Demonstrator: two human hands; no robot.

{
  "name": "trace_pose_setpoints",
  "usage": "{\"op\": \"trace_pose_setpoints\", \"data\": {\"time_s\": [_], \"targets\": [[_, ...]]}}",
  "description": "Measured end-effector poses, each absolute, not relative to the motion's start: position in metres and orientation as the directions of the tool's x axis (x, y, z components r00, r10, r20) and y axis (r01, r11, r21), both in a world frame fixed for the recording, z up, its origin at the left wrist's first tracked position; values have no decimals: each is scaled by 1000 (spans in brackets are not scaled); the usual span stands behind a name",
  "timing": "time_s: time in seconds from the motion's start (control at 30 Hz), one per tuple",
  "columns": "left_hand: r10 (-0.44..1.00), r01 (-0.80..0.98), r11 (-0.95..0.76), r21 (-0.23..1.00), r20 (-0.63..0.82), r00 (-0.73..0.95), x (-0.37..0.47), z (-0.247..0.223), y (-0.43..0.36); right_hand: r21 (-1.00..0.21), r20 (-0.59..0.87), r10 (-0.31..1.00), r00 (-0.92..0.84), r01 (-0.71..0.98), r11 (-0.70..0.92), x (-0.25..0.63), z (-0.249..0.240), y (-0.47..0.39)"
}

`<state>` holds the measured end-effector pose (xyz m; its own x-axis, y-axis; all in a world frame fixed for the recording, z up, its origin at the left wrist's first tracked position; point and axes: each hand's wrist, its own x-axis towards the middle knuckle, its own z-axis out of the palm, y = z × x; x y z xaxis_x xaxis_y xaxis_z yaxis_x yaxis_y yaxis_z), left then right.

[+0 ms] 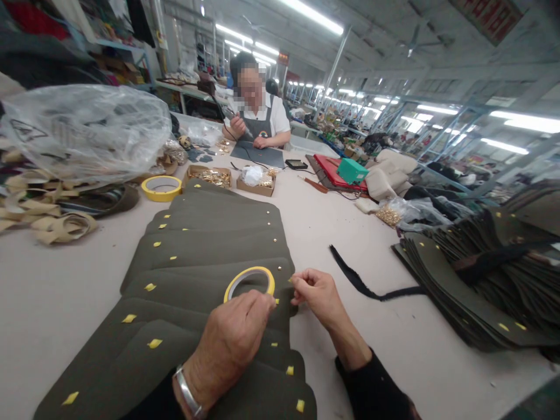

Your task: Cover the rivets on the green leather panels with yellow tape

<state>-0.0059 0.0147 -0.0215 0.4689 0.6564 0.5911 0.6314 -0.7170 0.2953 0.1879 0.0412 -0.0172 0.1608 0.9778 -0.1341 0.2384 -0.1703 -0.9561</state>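
Note:
My left hand [236,332] is closed around the lower edge of a roll of yellow tape [271,279], tilted up over the dark olive panels. To its right, my right hand [317,294] pinches thumb and forefinger together, with a speck of yellow tape [290,280] showing at the tips. Beneath both hands, overlapping dark olive panels [210,256] run away from me in a row. Small yellow tape bits [154,343] dot their left and right edges. A few small metal studs [280,268] show along the right edge.
Another yellow tape roll [161,188] stands beyond the panels, near boxes of gold-coloured hardware [210,177]. Stacked dark panels [472,286] and a black strip [359,283] lie right. Tan straps [61,224] lie left. A co-worker [258,116] sits opposite, holding a corded tool.

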Motion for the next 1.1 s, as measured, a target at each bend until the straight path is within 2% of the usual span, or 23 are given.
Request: {"op": "trace_pose_setpoints", "data": {"time_s": [0.13,0.23,0.43,0.57,0.7,0.9,1.0,1.1], "targets": [[789,789,-587,179,344,509,-8,-29,29,-949,-241,968,65,190,-250,205,-24,42],[816,808,-561,180,281,504,-5,-32,37,-938,-273,961,50,210,-277,205,-32,41],[804,782,-583,219,290,519,-3,-34,34,-920,-328,944,-47,245,-307,207,-32,44],[781,741,-618,261,310,542,-4,-35,31,-886,-352,925,-143,370,-280,208,-24,41],[774,733,-628,261,308,553,-4,-36,31,-818,-270,949,-165,559,-136,204,-19,36],[781,744,-618,253,305,545,-4,-37,30,-636,-131,973,-189,769,64,193,-11,34],[776,740,-625,250,305,552,-4,-37,30,-562,-118,975,-186,822,88,190,-10,35],[775,738,-626,253,306,553,-4,-37,30,-579,-143,976,-162,814,50,194,-12,36]]}}
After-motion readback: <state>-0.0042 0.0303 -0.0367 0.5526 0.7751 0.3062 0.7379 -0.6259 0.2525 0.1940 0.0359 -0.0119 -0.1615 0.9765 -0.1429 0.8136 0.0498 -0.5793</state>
